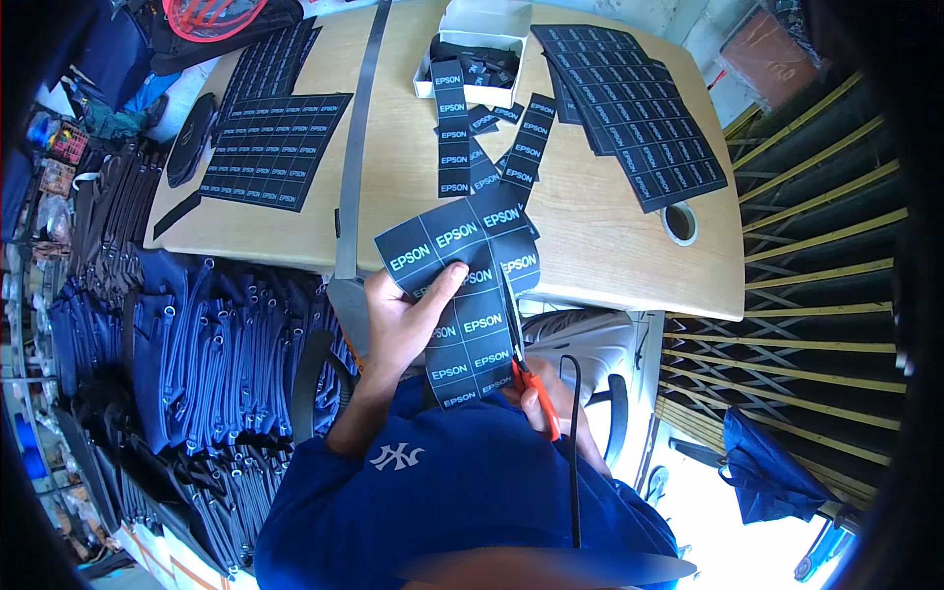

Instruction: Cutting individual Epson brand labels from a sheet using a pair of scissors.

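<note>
My left hand [406, 313] grips a black sheet of printed labels [482, 322], thumb on top, held up in front of my chest. White lines divide the sheet into rectangles. In my right hand [539, 395] are scissors [536, 391] with red-orange handles, their blades pointing away from me along a line between two label columns. The column right of the blades curls away from the rest at its lower end, while its top still joins the sheet. Beyond, on the table [393, 167], lie cut label strips [451, 133], some overlapping.
A white open box [475, 59] holds black pieces at the table's far side. Stacks of label sheets lie right [629, 108] and left [270, 147]. A round hole [679, 224] pierces the tabletop. Blue bags [211, 354] hang at left; a folding metal gate [796, 246] stands at right.
</note>
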Tool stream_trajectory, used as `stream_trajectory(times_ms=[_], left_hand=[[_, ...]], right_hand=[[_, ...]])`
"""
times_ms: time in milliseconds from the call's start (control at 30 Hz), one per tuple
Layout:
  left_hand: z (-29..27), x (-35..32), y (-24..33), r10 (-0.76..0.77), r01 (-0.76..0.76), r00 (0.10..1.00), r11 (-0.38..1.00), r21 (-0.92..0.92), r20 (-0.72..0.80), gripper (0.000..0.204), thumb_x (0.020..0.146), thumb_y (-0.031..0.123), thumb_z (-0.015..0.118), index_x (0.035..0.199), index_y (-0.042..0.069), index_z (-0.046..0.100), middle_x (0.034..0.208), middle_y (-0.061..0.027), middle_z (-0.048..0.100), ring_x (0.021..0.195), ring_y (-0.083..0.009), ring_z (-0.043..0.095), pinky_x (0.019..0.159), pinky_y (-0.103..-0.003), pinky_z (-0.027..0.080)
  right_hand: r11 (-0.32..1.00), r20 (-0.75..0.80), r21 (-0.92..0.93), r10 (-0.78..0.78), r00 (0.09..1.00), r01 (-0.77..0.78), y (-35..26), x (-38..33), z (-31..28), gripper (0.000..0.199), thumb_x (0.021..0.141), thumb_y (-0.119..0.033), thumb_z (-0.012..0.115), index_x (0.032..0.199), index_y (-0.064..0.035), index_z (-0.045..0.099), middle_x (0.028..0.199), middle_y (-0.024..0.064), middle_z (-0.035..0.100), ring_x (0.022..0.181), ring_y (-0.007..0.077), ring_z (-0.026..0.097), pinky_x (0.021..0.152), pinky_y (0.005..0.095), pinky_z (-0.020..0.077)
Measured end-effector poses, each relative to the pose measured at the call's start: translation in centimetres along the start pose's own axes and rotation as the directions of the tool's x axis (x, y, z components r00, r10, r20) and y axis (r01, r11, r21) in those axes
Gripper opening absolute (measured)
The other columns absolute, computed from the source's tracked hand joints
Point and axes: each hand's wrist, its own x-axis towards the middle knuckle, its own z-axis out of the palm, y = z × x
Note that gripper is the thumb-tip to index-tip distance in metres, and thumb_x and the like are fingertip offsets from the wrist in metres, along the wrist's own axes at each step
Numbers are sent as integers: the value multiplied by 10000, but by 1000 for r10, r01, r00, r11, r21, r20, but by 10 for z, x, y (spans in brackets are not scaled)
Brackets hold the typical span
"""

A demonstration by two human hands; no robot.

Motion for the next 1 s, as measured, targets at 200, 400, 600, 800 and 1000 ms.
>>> stream_trajectory(times_ms=[200, 400, 600, 800, 1000], left_hand=[[2, -2, 8, 45, -47, 995, 999, 25, 93, 107, 811, 32, 684, 885, -42, 665, 789, -56, 684, 681, -73, 615, 595, -217, 496], [3, -5, 6, 77, -86, 986, 995, 59, 146, 106, 806, 35, 688, 874, -43, 662, 784, -71, 686, 678, -82, 625, 586, -219, 496], [3, -5, 9, 94, -104, 985, 993, 62, 148, 116, 805, 39, 690, 884, -42, 664, 787, -70, 688, 683, -83, 627, 593, -224, 495], [2, -4, 11, 96, -104, 986, 993, 49, 140, 114, 805, 33, 687, 890, -40, 666, 799, -69, 689, 702, -85, 630, 611, -224, 490], [-1, -3, 10, 56, -63, 989, 997, 43, 137, 108, 802, 23, 685, 886, -43, 663, 801, -69, 688, 706, -83, 629, 612, -222, 490]], right_hand=[[997, -24, 62, 47, 999, -45, 2, -2, 2, 756, 783, -787, 282, 773, -39, 388, 571, -3, 368, 498, 98, 349, 461, 259, 266], [976, -26, 194, 107, 994, -100, 9, -5, 5, 751, 774, -768, 379, 854, -22, 405, 591, -8, 368, 510, 84, 356, 454, 250, 262], [974, -35, 206, 102, 994, -92, 3, -3, 2, 696, 799, -725, 417, 769, -30, 427, 580, -10, 378, 502, 74, 355, 444, 237, 261], [972, -59, 204, 133, 989, -119, 4, -5, 5, 679, 819, -715, 388, 705, -48, 443, 518, -17, 394, 448, 78, 358, 415, 236, 240], [986, -49, 164, 43, 998, -35, 6, -2, 0, 697, 828, -717, 366, 636, -52, 442, 498, -10, 418, 429, 76, 386, 390, 239, 226]])
